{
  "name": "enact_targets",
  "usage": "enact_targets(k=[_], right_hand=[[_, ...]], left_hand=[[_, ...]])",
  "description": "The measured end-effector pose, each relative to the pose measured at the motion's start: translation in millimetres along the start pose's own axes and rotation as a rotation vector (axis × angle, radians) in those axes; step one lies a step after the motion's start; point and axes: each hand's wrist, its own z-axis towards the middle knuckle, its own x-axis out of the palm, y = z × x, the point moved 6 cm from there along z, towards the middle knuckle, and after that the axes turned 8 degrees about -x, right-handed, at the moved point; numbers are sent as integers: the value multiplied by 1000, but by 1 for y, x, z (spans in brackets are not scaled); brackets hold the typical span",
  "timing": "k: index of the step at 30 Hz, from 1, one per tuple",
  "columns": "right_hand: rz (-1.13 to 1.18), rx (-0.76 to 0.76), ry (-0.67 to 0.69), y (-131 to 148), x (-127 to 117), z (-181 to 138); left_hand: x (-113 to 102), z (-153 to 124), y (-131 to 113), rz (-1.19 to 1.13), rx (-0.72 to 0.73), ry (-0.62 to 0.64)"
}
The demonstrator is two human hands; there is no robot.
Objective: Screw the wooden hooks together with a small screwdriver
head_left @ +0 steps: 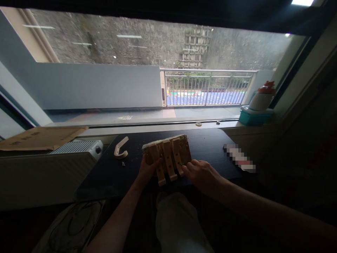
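My left hand (146,171) grips the left side of a wooden board (186,149), its thumb over the front. The board is tilted above the dark table, and three pale wooden hooks (167,156) lie side by side across its face. My right hand (200,174) is closed at the lower part of the rightmost hook (177,151). A thin dark bit shows between its fingertips and that hook, too small to name. Left of the board, a loose curved wooden hook (121,143) rests on the table, with small screws (123,163) close by.
The black table (207,138) stands against a window sill. A pixelated item (240,159) lies at its right. A small tape roll (198,124), a teal box (254,117) and an orange-topped bottle (260,101) are on the sill. At left are a radiator (96,148) and brown envelope (44,136).
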Motion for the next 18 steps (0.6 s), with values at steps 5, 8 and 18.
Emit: enact_targets(k=[5, 8, 18], right_hand=[[350, 439, -163, -22, 13, -15], [414, 545, -165, -24, 13, -19], [-60, 1, 78, -3, -14, 1]], left_hand=[[0, 2, 0, -24, 28, -6], [-1, 2, -1, -30, 37, -14], [1, 0, -3, -38, 1, 4]])
